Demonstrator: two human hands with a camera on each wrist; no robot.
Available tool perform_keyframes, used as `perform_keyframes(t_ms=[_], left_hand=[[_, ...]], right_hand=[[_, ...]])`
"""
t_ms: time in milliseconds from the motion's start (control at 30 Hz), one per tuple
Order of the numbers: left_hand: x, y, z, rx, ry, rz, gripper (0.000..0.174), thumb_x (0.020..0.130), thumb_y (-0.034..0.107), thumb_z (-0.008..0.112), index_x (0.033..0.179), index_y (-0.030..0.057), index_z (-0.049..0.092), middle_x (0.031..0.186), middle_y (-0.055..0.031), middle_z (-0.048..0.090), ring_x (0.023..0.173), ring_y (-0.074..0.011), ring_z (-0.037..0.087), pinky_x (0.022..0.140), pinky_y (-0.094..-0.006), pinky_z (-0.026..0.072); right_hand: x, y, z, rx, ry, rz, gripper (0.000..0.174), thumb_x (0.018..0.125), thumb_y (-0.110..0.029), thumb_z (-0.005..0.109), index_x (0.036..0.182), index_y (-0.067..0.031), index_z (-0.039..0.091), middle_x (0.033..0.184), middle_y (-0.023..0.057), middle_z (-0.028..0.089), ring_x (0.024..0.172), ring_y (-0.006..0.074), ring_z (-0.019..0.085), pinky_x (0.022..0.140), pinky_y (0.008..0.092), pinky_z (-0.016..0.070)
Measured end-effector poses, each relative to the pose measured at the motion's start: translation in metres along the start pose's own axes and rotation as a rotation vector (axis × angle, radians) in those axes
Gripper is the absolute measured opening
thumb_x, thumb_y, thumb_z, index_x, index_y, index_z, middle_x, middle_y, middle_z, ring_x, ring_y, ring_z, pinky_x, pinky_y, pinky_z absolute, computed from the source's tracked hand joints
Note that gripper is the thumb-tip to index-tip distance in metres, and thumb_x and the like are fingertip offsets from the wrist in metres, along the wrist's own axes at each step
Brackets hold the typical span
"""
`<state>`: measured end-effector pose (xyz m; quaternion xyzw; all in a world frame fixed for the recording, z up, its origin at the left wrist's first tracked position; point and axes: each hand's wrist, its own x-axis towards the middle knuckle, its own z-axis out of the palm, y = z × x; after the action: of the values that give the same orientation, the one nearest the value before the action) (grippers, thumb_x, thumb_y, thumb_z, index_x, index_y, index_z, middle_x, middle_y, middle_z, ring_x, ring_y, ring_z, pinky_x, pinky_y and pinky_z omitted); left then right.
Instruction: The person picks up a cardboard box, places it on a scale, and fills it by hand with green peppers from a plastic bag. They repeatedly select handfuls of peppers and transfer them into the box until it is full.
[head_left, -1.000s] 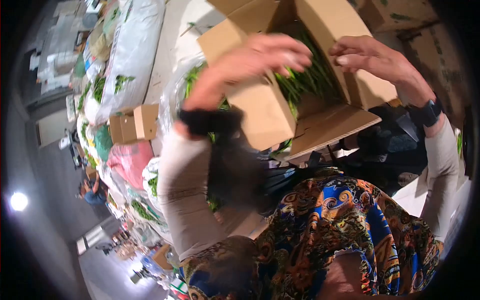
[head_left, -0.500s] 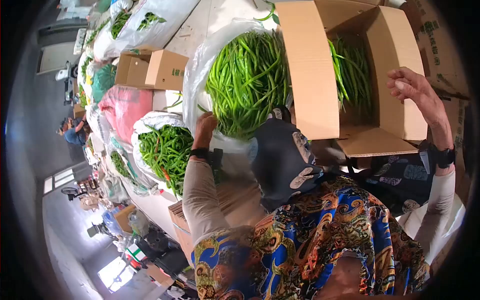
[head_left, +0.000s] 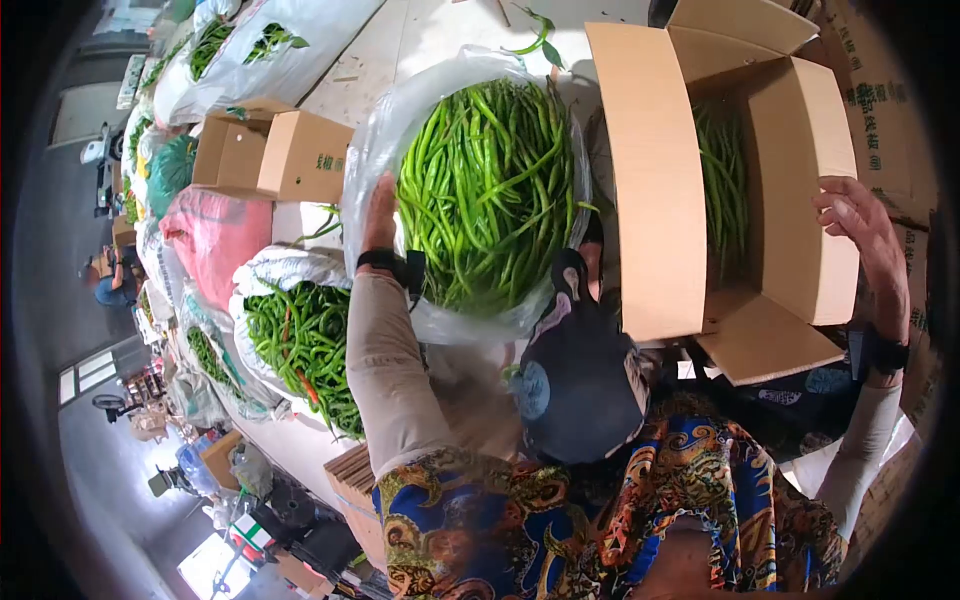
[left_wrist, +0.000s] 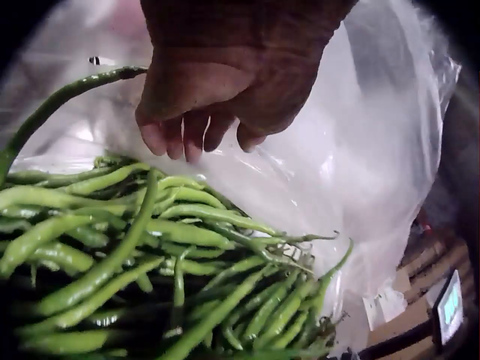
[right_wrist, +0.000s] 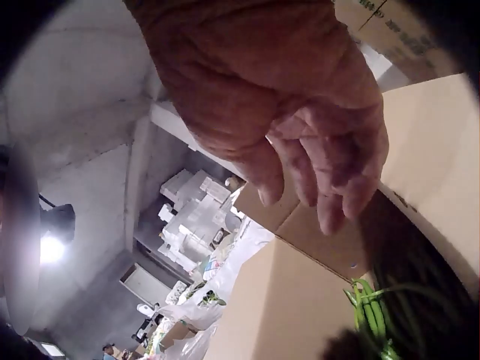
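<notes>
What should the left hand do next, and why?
Probably scoop up some green peppers: the left hand seems to hold nothing and is right beside the heap in the plastic bag, while the open cardboard box has peppers low inside, with bare wall above them.

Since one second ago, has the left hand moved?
Yes: the left hand has gone left, from over the large open box to the left side of the plastic bag.

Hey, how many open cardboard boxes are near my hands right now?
2: a large box beside your right hand, with green peppers inside, and a smaller box left of your left hand in the head view. Others may be hidden.
</notes>
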<state>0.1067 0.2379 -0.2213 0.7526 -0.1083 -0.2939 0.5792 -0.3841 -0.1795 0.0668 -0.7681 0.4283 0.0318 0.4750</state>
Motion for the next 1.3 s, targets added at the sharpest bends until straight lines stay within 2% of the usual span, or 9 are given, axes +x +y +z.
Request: perform_keyframes(t_ms=[67,133,200,233,467,600,833,900,1300], left_hand=[[0.036,-0.019,-0.031,0.279,-0.046,-0.013,0.049,0.087,0.048,0.055,0.115,0.008,0.057,0.108,-0.0034,0.054,0.101,-0.0159,0.051,0.084,-0.0338,0.0429],[0.102,-0.083,-0.072,0.864,-0.2,-0.103,0.046,0.086,0.019,0.054,0.127,-0.0018,0.049,0.127,-0.0198,0.051,0.12,-0.0314,0.047,0.102,-0.0368,0.036],[0.139,-0.137,-0.107,1.306,-0.051,0.067,0.036,0.086,0.033,0.052,0.097,-0.0002,0.062,0.091,-0.0192,0.065,0.085,-0.0328,0.064,0.075,-0.0441,0.0487],[0.078,-0.04,-0.033,1.256,-0.114,-0.074,0.041,0.079,0.013,0.054,0.114,-0.0082,0.057,0.12,-0.0242,0.057,0.111,-0.0395,0.054,0.096,-0.0416,0.0407],[0.106,-0.09,-0.063,0.544,0.163,0.3,0.061,0.078,0.034,0.068,0.122,-0.0051,0.053,0.112,-0.0207,0.062,0.102,-0.0319,0.058,0.092,-0.0402,0.0433],[0.065,-0.002,0.012,0.86,0.211,-0.228,0.059,0.089,0.045,0.052,0.12,-0.0047,0.053,0.113,-0.0229,0.06,0.105,-0.034,0.057,0.095,-0.0395,0.0405],[0.084,-0.031,0.004,0.937,0.155,-0.04,0.063,0.095,0.046,0.04,0.125,-0.008,0.047,0.119,-0.0356,0.051,0.116,-0.0466,0.047,0.1,-0.0428,0.0359],[0.101,-0.058,-0.002,0.66,0.133,0.088,0.081,0.088,0.061,0.043,0.124,-0.0115,0.048,0.123,-0.0339,0.05,0.118,-0.0445,0.046,0.101,-0.0425,0.0348],[0.13,-0.059,-0.007,0.788,0.085,-0.24,0.091,0.077,0.067,0.057,0.12,-0.0129,0.052,0.12,-0.0296,0.055,0.114,-0.0363,0.053,0.096,-0.0386,0.0395]], right_hand=[[-0.002,-0.007,0.003,-0.01,-0.066,0.017,0.054,0.087,-0.04,0.056,0.12,0.003,0.051,0.102,0.0056,0.059,0.09,0.0111,0.052,0.087,0.0264,0.0392],[-0.007,-0.024,0.021,0.025,0.108,0.076,0.055,0.086,-0.041,0.057,0.118,0.0034,0.052,0.101,0.0065,0.058,0.089,0.0122,0.051,0.087,0.0269,0.0388],[0.003,-0.026,0.017,0.021,-0.034,0.028,0.056,0.085,-0.043,0.058,0.117,0.0026,0.051,0.102,0.0075,0.058,0.09,0.0129,0.051,0.088,0.0275,0.0379],[0.005,-0.021,0.017,0.027,-0.003,0.063,0.061,0.082,-0.046,0.059,0.119,0.0021,0.052,0.104,0.0081,0.058,0.092,0.0145,0.052,0.091,0.0285,0.0378],[0.002,-0.007,0.017,0.087,-0.004,-0.073,0.071,0.084,-0.059,0.053,0.127,-0.0025,0.047,0.126,0.0139,0.049,0.108,0.0204,0.052,0.102,0.036,0.0357],[0.013,0.014,0.007,0.106,-0.136,-0.046,0.071,0.087,-0.06,0.048,0.13,-0.0033,0.046,0.129,0.0138,0.048,0.117,0.0219,0.049,0.103,0.0381,0.0359],[0.008,0.013,0.028,0.215,-0.015,-0.073,0.072,0.086,-0.059,0.051,0.13,-0.0019,0.046,0.125,0.0139,0.053,0.116,0.0227,0.051,0.103,0.0388,0.0357],[0.01,0.006,0.028,0.198,-0.071,-0.108,0.042,0.093,-0.015,0.055,0.13,0.0017,0.045,0.125,0.0133,0.052,0.109,0.0216,0.054,0.097,0.0341,0.0412],[0.022,0.032,0.024,0.074,-0.092,0.109,0.036,0.09,-0.01,0.058,0.123,0.0014,0.047,0.122,0.0149,0.054,0.102,0.0202,0.055,0.091,0.033,0.0439]])
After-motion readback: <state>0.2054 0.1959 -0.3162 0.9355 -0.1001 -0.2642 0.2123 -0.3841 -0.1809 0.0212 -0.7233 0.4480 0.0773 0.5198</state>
